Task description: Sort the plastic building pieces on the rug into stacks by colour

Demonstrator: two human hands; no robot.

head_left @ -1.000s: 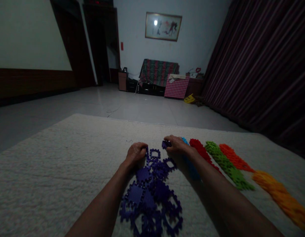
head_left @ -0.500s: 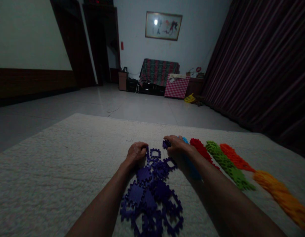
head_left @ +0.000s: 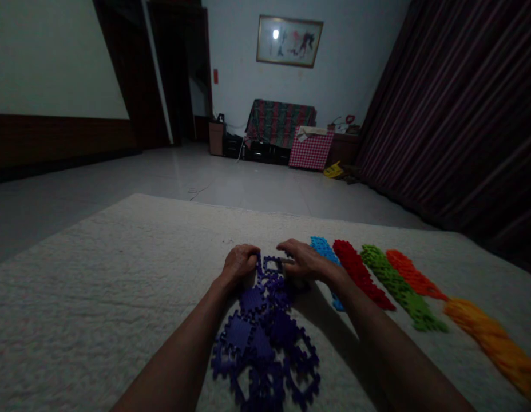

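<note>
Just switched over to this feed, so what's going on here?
A person's left hand is at a narrow purple piece at the far end of a purple pile. The right hand is beside a purple frame; whether it holds anything is unclear. Blue, red and green pieces lie to the right.

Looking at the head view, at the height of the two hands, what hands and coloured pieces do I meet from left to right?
Left hand, thin purple piece, purple square frame, right hand, blue pieces, red pieces, green pieces, orange-red pieces.
</note>
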